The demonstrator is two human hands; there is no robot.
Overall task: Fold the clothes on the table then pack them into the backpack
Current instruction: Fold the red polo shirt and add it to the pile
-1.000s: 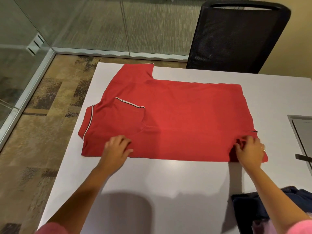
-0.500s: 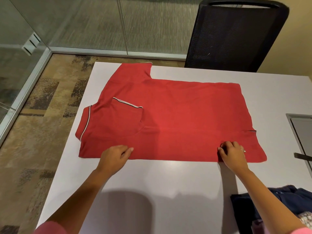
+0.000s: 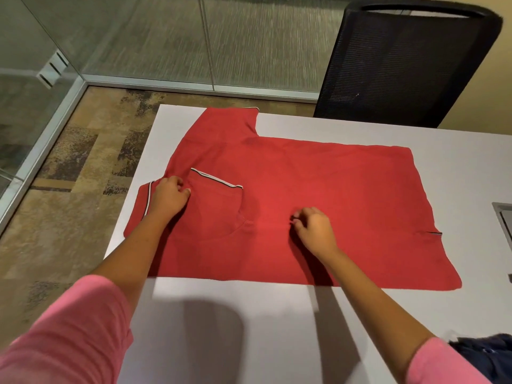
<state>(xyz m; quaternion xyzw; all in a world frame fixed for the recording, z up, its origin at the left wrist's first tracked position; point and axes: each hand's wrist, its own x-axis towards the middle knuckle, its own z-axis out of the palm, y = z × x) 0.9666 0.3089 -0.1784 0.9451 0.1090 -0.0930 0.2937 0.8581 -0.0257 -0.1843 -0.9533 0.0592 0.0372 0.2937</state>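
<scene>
The red shirt (image 3: 318, 195) lies flat on the table (image 3: 249, 328), half folded. Left hand (image 3: 169, 199) and right hand (image 3: 314, 231) each pinch its cloth; next, I think, both grips fold it over.

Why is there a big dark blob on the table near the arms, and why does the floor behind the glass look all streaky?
Head view: the blob is a shadow on the white table, cast from light behind the person; the floor beyond the glass wall smears from motion blur.
</scene>
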